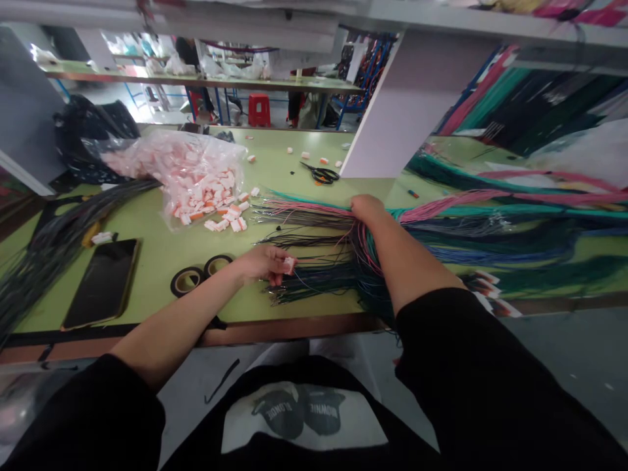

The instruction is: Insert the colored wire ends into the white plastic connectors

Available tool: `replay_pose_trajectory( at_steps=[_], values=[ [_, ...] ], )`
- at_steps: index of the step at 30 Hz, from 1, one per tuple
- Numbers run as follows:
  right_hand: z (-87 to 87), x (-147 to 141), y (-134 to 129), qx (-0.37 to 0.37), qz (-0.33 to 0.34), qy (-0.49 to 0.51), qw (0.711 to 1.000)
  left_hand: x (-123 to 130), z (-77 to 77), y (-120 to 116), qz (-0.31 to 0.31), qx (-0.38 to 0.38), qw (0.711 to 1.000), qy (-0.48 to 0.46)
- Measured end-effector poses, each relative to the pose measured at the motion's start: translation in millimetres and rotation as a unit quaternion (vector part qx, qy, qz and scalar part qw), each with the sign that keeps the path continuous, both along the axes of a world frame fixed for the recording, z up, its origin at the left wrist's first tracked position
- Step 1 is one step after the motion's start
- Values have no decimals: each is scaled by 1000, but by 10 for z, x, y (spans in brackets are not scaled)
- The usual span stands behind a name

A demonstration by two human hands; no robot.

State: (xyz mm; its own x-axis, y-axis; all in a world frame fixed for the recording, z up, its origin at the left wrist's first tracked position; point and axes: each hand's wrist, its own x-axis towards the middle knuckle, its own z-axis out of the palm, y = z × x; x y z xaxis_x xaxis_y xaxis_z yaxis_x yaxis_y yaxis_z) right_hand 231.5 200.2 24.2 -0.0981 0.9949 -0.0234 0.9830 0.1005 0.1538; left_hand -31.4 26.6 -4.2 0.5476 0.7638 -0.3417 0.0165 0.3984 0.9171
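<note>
Between the thumb and fingers of my left hand is a small white-and-orange plastic connector, with thin wires running from it to the right. My right hand reaches across the bundles and lies on the pink wires, its fingers closed; what exactly they pinch is hidden. Grey wires and dark green wires lie in rows below, their bare tips toward the left. Beyond my left hand, loose connectors spill from a clear plastic bag.
Black-handled scissors lie near a white post. Two rolls of black tape and a phone sit at the left, beside a grey wire bundle. More wires stretch off right. A shelf overhangs the table.
</note>
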Motion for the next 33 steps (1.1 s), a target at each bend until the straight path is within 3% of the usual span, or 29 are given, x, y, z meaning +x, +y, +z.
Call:
replay_pose_trajectory(
  at_steps=[4,8,10,12,16,20,24,27,33],
  values=[
    [67,77,-42,64,-56,42,995,11,37,-16,13,-12,1000,6],
    [142,68,-107,174,-129,217,952,18,59,-22,29,-20,999,6],
    [183,-54,-157,147,-69,277,947,18,60,-20,34,-21,999,4],
    [229,-258,-244,77,38,332,939,16,59,-18,38,-19,999,1],
    [311,-728,-578,-53,216,437,871,17,62,-17,59,-14,998,-1],
    [284,-964,-981,-125,254,496,821,25,52,-10,92,-1,996,-1],
    [137,-924,-1200,-138,245,545,790,32,41,-2,103,16,995,3],
    [72,-847,-1270,-131,233,555,788,30,54,-6,91,18,996,1],
    [103,-805,-1413,-11,237,467,852,22,92,-25,114,6,993,-12]
  ],
)
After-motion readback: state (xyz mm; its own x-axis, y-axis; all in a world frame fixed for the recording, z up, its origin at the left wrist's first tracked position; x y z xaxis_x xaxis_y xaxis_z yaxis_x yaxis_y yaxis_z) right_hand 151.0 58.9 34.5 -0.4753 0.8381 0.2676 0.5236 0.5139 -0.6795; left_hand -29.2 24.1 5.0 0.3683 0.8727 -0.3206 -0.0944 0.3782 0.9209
